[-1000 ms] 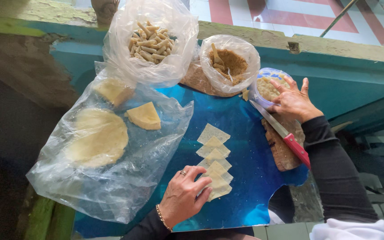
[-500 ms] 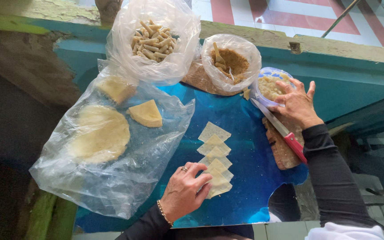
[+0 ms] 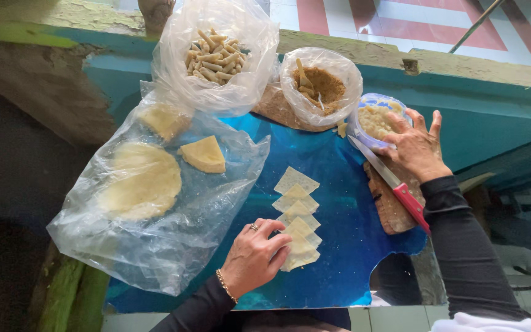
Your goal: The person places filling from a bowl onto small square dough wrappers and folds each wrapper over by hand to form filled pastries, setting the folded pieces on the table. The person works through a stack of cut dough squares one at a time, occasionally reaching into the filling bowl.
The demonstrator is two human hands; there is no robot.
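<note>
My left hand (image 3: 255, 255) rests on the near end of a row of several pale dough squares (image 3: 296, 211) laid overlapping on a shiny blue sheet (image 3: 345, 246); its fingertips touch the nearest square. My right hand (image 3: 414, 147) reaches to a small clear tub of pale filling (image 3: 373, 120) at the far right, fingers curled at its rim. I cannot tell whether the fingers hold any filling. A red-handled knife (image 3: 394, 184) lies on a wooden board (image 3: 391, 212) just beside that hand.
A large clear plastic bag (image 3: 155, 246) on the left holds round dough sheets (image 3: 139, 181) and a cut wedge (image 3: 203, 154). Behind stand a bag of rolled sticks (image 3: 216, 58) and a bag of brown crumb (image 3: 321, 86). A teal ledge (image 3: 487, 117) runs behind.
My left hand has settled a little more onto the nearest dough square. My right hand stays at the tub, shifting only slightly. The view has moved a bit.
</note>
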